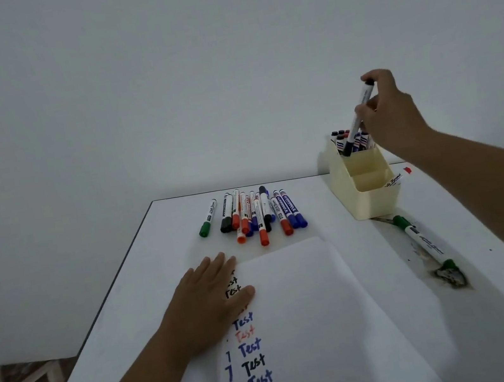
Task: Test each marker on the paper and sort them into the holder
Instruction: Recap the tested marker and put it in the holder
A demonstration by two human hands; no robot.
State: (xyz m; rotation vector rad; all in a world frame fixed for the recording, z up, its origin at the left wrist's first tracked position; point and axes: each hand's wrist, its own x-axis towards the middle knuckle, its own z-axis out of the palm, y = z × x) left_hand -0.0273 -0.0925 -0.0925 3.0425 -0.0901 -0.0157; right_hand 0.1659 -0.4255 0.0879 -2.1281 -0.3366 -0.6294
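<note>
My right hand (393,115) grips a black-capped marker (360,109), tilted cap-down, its tip at the rear compartment of the cream holder (369,201), where several markers stand. My left hand (209,301) rests flat on the left side of the white paper (314,313), which bears rows of "Test" in black, blue and red. Beyond the paper lies a row of several markers (257,213) in red, blue and black, with a green marker (208,219) a little apart on the left.
A second green marker (424,242) lies right of the paper, near a chipped spot (452,277) in the table top. Another marker (397,179) lies behind the holder's right side. The table's left edge (110,291) drops to a patterned floor.
</note>
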